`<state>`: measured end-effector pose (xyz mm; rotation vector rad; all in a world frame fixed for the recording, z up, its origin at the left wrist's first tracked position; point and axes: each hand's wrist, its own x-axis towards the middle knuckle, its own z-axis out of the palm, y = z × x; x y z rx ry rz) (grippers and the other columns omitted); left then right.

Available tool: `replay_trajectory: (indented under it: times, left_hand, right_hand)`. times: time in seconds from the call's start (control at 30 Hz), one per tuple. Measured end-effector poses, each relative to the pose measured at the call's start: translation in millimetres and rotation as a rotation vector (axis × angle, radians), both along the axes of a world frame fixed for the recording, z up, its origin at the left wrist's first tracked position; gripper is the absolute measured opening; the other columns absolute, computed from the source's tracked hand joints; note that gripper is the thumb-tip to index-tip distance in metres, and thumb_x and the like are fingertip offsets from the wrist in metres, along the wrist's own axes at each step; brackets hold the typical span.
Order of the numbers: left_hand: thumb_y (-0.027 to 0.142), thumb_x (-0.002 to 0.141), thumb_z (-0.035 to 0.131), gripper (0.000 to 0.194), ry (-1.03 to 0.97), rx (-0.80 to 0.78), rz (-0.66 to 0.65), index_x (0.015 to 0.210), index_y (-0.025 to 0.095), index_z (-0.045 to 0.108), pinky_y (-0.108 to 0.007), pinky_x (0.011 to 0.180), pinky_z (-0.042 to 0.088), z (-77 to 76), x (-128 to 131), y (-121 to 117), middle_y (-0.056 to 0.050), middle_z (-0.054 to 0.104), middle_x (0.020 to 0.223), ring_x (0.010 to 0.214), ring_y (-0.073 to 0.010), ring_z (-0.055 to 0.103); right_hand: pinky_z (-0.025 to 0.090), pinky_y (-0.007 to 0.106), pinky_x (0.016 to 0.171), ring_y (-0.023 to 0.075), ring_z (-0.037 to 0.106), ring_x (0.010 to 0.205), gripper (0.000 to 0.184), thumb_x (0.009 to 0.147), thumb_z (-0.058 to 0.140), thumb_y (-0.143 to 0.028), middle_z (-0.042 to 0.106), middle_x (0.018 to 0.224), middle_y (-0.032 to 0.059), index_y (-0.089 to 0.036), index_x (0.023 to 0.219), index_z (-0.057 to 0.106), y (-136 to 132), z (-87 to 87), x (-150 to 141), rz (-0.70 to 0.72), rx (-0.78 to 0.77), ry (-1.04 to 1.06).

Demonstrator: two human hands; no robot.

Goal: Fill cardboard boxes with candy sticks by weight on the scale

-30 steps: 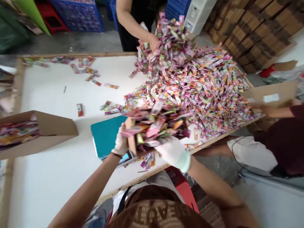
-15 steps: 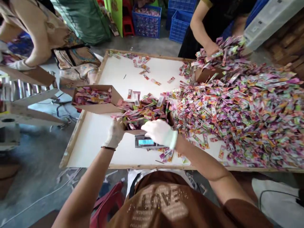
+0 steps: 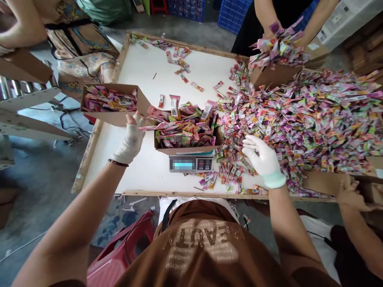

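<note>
A cardboard box [image 3: 191, 150] heaped with small, colourful sachets [image 3: 191, 129] stands on a digital scale [image 3: 191, 164] with a lit display. My left hand [image 3: 131, 135], in a white glove with some fingertips bare, is raised left of that box, its fingers apart and nothing in them. Just beyond it is a second cardboard box [image 3: 115, 118], filled with similar sachets. Over the near edge of the big sachet pile [image 3: 311, 115], my right hand [image 3: 260, 155], also white-gloved, is open with fingers outstretched and holds nothing.
Across the white table [image 3: 104, 159], a co-worker's hands [image 3: 273, 34] hold a bunch of sachets over a cardboard box [image 3: 275, 75]. Another person's hand [image 3: 353, 195] is by a box at right. A red stool [image 3: 119, 251] stands below; blue crates [image 3: 235, 16] are behind.
Both my hands have come away from the box on the scale, the left moving left and the right moving right. The co-worker opposite has lifted sachets; another person's hand has appeared at right.
</note>
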<state>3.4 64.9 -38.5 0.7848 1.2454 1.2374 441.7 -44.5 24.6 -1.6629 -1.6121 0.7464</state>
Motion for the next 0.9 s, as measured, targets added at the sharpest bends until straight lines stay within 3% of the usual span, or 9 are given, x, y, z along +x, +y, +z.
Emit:
replay_trajectory:
  times: [0.13,0.2,0.3,0.37,0.47,0.57,0.67,0.77,0.9]
  left_hand:
    - [0.047,0.113,0.002,0.073,0.028,0.064,-0.039,0.157,-0.002,0.032,-0.053,0.131,0.021,30.4,18,17,-0.024,0.039,0.166,0.155,-0.0288,0.041]
    - [0.043,0.115,0.018,0.063,0.062,0.131,-0.063,0.157,0.0,0.037,-0.049,0.133,0.02,46.5,26,12,-0.019,0.043,0.165,0.154,-0.0257,0.042]
    - [0.029,0.102,0.064,0.054,0.23,0.322,-0.314,0.149,0.005,0.055,-0.044,0.136,0.012,67.5,44,-1,-0.009,0.052,0.161,0.158,-0.026,0.035]
    - [0.026,0.092,0.075,0.053,0.442,0.414,-0.586,0.141,0.009,0.064,-0.051,0.136,0.006,73.3,62,-3,-0.007,0.053,0.161,0.162,-0.031,0.028]
    - [0.036,0.102,0.057,0.049,0.86,0.448,-0.999,0.147,0.018,0.063,-0.069,0.13,-0.003,61.0,91,6,-0.009,0.042,0.169,0.164,-0.038,0.017]
    - [0.038,0.107,0.041,0.055,1.24,0.456,-1.278,0.158,0.02,0.05,-0.079,0.124,-0.001,29.3,113,16,-0.014,0.031,0.173,0.163,-0.0458,0.012]
    - [0.038,0.105,0.046,0.058,1.469,0.487,-1.272,0.16,0.016,0.047,-0.079,0.124,0.0,-2.1,127,17,-0.02,0.028,0.173,0.161,-0.0511,0.012]
    - [0.035,0.097,0.062,0.064,1.577,0.512,-1.244,0.155,0.012,0.05,-0.077,0.125,0.0,-20.6,139,15,-0.024,0.029,0.171,0.16,-0.0532,0.012]
    - [0.032,0.091,0.071,0.066,1.606,0.551,-1.208,0.151,0.01,0.052,-0.073,0.127,0.001,-29.6,149,15,-0.024,0.033,0.169,0.16,-0.0503,0.013]
  right_hand:
    - [0.061,0.047,0.106,0.0261,0.076,0.115,0.049,0.094,0.068,-0.037,0.076,0.129,0.0142,-0.019,0.14,0.066,-5,-5.3,-6,0.036,-0.022,-0.024]
    - [0.06,0.047,0.107,0.0257,0.075,0.115,0.049,0.095,0.068,-0.037,0.075,0.131,0.0136,-0.02,0.141,0.066,-5,-5.6,-7,0.048,-0.014,-0.051]
    - [0.059,0.046,0.108,0.0256,0.076,0.114,0.047,0.095,0.068,-0.037,0.075,0.13,0.0127,-0.02,0.139,0.067,-2,-6.5,-5,0.054,-0.008,-0.075]
    - [0.06,0.045,0.107,0.0255,0.076,0.114,0.046,0.096,0.067,-0.038,0.076,0.129,0.0119,-0.021,0.138,0.068,1,-11.4,-1,0.057,-0.016,-0.066]
    - [0.06,0.043,0.106,0.0249,0.075,0.116,0.048,0.101,0.062,-0.043,0.074,0.133,0.0117,-0.021,0.144,0.064,4,-34.1,12,0.082,-0.075,-0.104]
    - [0.053,0.045,0.114,0.0258,0.067,0.13,0.047,0.107,0.047,-0.035,0.067,0.145,0.0132,-0.021,0.15,0.059,2,-79.5,21,0.175,-0.246,-0.348]
    - [0.049,0.045,0.116,0.0269,0.066,0.128,0.041,0.102,0.047,-0.016,0.072,0.137,0.0136,-0.018,0.136,0.071,-10,-139.7,8,0.35,-0.453,-0.469]
    - [0.05,0.042,0.111,0.025,0.07,0.117,0.041,0.092,0.054,-0.002,0.076,0.126,0.0123,-0.018,0.121,0.078,-32,-193.8,-22,0.55,-0.599,-0.45]
    - [0.042,0.059,0.116,0.0322,0.062,0.13,0.041,0.095,0.051,0.001,0.067,0.137,0.0211,-0.013,0.126,0.074,-56,-224.8,-45,0.616,-0.637,-0.441]
